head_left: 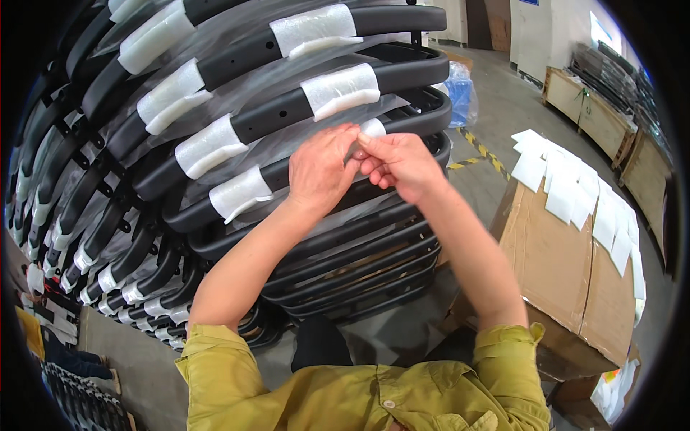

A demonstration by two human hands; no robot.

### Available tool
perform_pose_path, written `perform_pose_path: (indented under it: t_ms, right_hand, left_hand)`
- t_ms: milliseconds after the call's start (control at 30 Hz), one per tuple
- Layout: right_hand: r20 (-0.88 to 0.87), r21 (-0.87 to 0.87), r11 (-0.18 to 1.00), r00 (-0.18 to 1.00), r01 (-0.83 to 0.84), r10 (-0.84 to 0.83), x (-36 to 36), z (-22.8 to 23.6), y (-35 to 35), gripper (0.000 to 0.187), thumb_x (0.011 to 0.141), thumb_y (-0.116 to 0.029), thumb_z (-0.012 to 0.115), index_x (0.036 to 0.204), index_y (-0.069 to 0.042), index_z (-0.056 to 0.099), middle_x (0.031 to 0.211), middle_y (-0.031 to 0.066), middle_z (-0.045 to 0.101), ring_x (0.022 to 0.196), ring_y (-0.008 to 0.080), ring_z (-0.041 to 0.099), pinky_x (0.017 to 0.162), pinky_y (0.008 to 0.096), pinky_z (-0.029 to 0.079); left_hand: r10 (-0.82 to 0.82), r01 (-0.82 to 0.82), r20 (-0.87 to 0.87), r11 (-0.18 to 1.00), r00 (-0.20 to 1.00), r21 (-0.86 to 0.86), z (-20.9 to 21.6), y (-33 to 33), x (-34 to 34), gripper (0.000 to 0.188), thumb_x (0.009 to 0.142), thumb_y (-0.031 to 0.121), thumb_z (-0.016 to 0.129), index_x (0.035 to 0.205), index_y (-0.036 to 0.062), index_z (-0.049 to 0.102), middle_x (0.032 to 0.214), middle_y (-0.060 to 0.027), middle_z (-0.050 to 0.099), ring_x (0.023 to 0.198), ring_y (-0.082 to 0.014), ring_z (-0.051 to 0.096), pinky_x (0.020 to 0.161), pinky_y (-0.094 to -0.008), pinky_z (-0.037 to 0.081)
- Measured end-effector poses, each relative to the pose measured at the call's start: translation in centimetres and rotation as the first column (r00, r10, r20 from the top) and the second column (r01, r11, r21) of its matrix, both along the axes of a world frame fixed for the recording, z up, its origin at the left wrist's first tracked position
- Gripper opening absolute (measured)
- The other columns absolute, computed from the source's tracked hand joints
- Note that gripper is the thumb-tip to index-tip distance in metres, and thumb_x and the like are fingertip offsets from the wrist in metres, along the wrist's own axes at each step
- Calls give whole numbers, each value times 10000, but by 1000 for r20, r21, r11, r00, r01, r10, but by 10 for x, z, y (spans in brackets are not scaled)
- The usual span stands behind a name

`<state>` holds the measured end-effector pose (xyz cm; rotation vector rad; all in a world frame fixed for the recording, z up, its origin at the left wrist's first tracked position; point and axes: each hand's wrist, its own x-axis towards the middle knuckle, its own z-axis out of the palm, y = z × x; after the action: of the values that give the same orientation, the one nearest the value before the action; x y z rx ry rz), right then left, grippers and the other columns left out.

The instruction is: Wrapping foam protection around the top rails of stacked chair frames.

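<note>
White foam piece is showing on the black frame stack, just beyond the right hand, which is sitting nearer, thumb overlapping it; the stack's rails are slanting behind both hands; right fingers are curling nearly closed, left hand is bending inward, cannot tell what either is gripping; hands are hiding the foam's remainder and long axis

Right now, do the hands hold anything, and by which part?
It cannot be told: the left hand and right hand are close together by a white foam piece and could hide something small.
</note>
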<state>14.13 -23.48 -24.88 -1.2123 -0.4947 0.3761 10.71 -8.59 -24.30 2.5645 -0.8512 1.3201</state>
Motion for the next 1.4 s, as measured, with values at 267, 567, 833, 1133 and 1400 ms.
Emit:
perform_pose_path:
  t_ms: [267, 567, 833, 1133, 1400]
  right_hand:
    - [474, -574, 657, 853, 489, -220, -5, 31, -142, 421, 802, -369, 562, 673, 31, 578, 575, 79, 570, 477, 125, 544, 438, 224, 445]
    - [564, -590, -100, 321, 801, -761, -10, -20, -397, 248, 781, -172, 551, 665, 45, 580, 566, 89, 568, 461, 130, 547, 426, 240, 467]
    - [742, -667, -455, 468, 590, -480, 40, -100, -382, 568, 667, -424, 673, 990, 16, 519, 1005, 203, 563, 927, 302, 553, 769, 387, 447]
    - [754, -618, -402, 364, 675, -547, 56, -114, -394, 496, 612, -232, 745, 912, 29, 449, 849, 178, 568, 794, 282, 552, 678, 359, 448]
    - [272, -303, 353, 435, 885, -858, 49, -81, -389, 197, 792, -271, 534, 795, -75, 551, 627, -40, 461, 527, 35, 403, 406, 198, 283]
  left_hand:
    - [175, -134, 105, 940, 979, -313, -4, -21, 5, 167, 688, 228, 673, 764, 83, 643, 798, -51, 637, 720, -215, 605, 655, -302, 469]
    - [212, -139, 179, 926, 961, -352, -12, -32, 15, 152, 752, 220, 638, 778, 71, 629, 802, -40, 639, 721, -195, 601, 654, -292, 456]
    - [286, -204, 172, 901, 943, -382, -14, -32, 19, 139, 782, 218, 580, 864, 120, 637, 775, -55, 634, 695, -213, 604, 638, -333, 463]
    - [180, -136, 83, 914, 980, -382, 1, -23, 4, 198, 830, 99, 481, 1012, 128, 554, 905, -89, 614, 801, -260, 598, 669, -319, 456]
    - [244, -224, 30, 929, 969, -296, -6, -13, 3, 353, 755, 322, 568, 1002, 77, 514, 821, -127, 607, 720, -293, 594, 603, -388, 462]
